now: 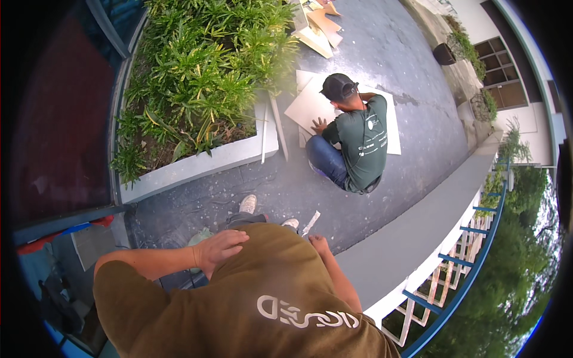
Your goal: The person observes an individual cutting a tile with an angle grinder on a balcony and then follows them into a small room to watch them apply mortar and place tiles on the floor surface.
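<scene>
At the lower centre of the frame, a person in a brown shirt (250,286) looks down over their own front. The left hand (218,249) lies against the shirt, palm side down, its fingers stretched out and nothing in its grip. The right hand (320,243), just right of the centre line, is curled; whether its grip is clamped on anything I cannot tell from here. A pale strip (310,223) sits right by that hand, pointing up and to the right, over the grey floor (239,179). Beside it a light shoe (248,204) pokes out below the shirt's edge.

In the upper middle, a co-worker in a dark green shirt (369,134) and a black cap (339,88) is down low, one hand (319,125) spread on a pale board (307,107); more white sheet shows behind. At the upper left, leafy plants (209,65) fill a planter (197,164), with a thin white stick (265,134) at its corner. Scraps of board (322,30) lie at the top, and a grey ledge (406,250) runs down the right, beside a blue railing (456,296).
</scene>
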A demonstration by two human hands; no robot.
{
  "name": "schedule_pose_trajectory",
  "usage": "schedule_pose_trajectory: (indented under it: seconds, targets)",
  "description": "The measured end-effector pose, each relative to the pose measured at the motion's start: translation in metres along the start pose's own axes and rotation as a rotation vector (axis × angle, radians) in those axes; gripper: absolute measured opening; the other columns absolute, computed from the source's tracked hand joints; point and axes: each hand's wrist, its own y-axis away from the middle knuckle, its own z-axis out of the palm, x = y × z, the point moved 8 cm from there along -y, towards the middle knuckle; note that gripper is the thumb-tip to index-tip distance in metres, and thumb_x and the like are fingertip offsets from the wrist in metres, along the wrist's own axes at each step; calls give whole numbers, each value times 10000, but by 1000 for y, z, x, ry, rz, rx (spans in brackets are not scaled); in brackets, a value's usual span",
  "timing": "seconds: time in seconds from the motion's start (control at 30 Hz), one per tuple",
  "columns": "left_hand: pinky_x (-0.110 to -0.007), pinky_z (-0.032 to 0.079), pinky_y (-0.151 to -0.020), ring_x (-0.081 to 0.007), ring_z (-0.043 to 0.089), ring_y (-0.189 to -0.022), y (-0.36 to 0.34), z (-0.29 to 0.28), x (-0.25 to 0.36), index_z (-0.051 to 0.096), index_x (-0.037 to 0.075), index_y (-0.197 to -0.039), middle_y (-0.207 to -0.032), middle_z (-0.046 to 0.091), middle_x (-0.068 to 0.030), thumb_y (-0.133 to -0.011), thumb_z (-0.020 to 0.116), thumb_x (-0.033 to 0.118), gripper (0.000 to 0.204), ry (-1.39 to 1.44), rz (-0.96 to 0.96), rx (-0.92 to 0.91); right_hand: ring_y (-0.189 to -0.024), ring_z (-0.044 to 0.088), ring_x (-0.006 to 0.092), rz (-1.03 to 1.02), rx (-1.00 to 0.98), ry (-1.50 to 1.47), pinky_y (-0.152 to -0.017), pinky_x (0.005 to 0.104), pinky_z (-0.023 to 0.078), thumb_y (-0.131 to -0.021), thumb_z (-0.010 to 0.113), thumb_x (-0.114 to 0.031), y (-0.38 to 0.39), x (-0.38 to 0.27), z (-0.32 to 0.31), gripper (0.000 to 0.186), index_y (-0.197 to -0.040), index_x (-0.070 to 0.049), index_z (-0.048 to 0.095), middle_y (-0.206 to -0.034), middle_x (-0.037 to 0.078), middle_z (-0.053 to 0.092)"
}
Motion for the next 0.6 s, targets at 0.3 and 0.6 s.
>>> schedule_pose_trajectory:
  seconds: [0.3, 0.6]
  targets:
    - [-551, 390, -924, -438, 444, -1159, -6, -1, 3, 296, 40, -1333, -1290, 389, -281, -760, 569, 508, 789, 26, 3, -14, -623, 538, 156, 1, -38, 56, -592, 336, 450, -848, 603, -299, 5, -3, -1, 339, -798, 35, 607, -659, 86, 603]
    - [-554, 370, -937, -446, 419, -1173, -1, 9, -3, 273, 51, -1350, -1315, 369, -270, -738, 577, 527, 832, 36, -2, -73, -867, 603, 327, -1798, 31, -905, -707, 421, 511, -948, 449, -309, 374, -359, -140, 365, -898, 32, 571, -939, 206, 578]
